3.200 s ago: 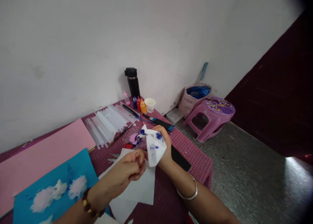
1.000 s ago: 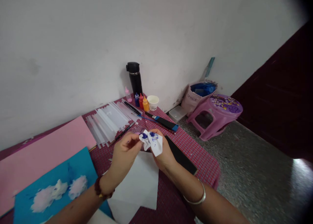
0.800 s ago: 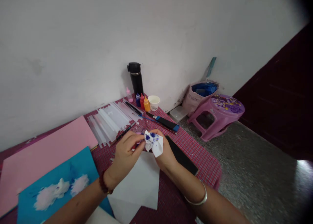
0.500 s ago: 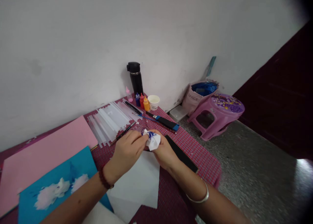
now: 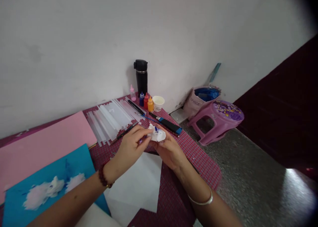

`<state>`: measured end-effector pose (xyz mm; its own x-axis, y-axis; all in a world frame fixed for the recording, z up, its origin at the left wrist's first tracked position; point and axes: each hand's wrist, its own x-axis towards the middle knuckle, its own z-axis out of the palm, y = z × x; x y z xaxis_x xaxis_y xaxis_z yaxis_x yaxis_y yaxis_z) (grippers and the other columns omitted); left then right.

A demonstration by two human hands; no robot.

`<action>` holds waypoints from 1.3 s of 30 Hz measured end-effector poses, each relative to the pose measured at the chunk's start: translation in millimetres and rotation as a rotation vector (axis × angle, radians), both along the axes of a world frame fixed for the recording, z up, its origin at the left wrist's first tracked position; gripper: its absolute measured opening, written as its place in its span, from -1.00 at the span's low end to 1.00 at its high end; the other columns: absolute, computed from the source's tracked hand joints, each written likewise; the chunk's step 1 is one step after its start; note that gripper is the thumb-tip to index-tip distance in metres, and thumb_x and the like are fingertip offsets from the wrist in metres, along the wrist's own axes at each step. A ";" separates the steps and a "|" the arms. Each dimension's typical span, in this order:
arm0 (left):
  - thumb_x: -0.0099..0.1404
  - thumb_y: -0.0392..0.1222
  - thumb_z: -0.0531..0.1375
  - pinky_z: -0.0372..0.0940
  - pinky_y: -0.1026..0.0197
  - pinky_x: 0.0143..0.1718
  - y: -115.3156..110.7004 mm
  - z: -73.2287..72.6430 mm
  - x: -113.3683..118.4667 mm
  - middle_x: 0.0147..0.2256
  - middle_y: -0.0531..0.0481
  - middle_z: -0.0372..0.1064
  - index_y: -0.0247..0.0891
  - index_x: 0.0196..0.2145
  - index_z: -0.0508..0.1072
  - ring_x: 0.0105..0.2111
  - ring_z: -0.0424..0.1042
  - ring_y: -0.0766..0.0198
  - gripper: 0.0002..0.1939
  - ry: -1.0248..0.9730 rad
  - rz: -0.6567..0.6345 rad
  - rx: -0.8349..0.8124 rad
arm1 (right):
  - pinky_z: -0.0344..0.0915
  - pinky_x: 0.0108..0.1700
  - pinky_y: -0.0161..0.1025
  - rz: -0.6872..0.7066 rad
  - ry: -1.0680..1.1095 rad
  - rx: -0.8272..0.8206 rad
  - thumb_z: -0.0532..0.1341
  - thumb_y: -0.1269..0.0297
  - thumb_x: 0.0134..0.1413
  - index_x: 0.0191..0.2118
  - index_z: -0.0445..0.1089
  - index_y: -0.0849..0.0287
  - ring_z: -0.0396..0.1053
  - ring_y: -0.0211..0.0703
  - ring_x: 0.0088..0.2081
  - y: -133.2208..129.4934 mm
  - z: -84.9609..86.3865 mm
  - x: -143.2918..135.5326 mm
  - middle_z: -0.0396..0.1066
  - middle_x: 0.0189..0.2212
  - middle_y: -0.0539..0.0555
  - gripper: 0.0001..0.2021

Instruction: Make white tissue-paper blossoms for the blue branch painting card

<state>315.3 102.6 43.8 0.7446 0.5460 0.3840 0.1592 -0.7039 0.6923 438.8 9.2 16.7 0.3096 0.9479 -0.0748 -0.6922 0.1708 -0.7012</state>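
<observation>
Both hands meet above the table, around a crumpled white tissue (image 5: 159, 135) stained with blue. My right hand (image 5: 170, 151) is closed on the tissue from below and the right. The fingers of my left hand (image 5: 132, 146) are pinched together at the tissue's left edge. White paper sheets (image 5: 139, 184) lie under the hands. Left of them is a blue board (image 5: 81, 157) bearing white fluffy shapes and dark blue smudges. A dark flat object beneath the right forearm is mostly hidden.
On the checked tablecloth (image 5: 206, 164) are a pink board (image 5: 54, 134), translucent strips (image 5: 106, 121), a cutter (image 5: 170, 125), small paint bottles (image 5: 146, 101), a paper cup (image 5: 158, 103) and a black flask (image 5: 141, 79). Right of the table stand a pink stool (image 5: 213, 121) and a bag (image 5: 193, 103).
The tissue is turned and bunched differently, with less of its blue stain showing. Both hands have risen slightly, and the view has shifted a little.
</observation>
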 end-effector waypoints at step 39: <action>0.22 -0.19 0.08 0.27 0.23 -0.33 67.8 -16.1 -32.6 -0.34 -0.02 0.45 -0.23 -0.32 0.48 -0.36 0.42 0.21 -0.82 0.373 0.116 -0.094 | 0.25 -0.36 -0.30 -0.009 -0.816 -0.274 0.32 0.35 -0.13 -0.35 0.45 0.14 0.32 -0.24 -0.42 0.2 0.8 51.7 0.43 -0.47 -0.05 -0.87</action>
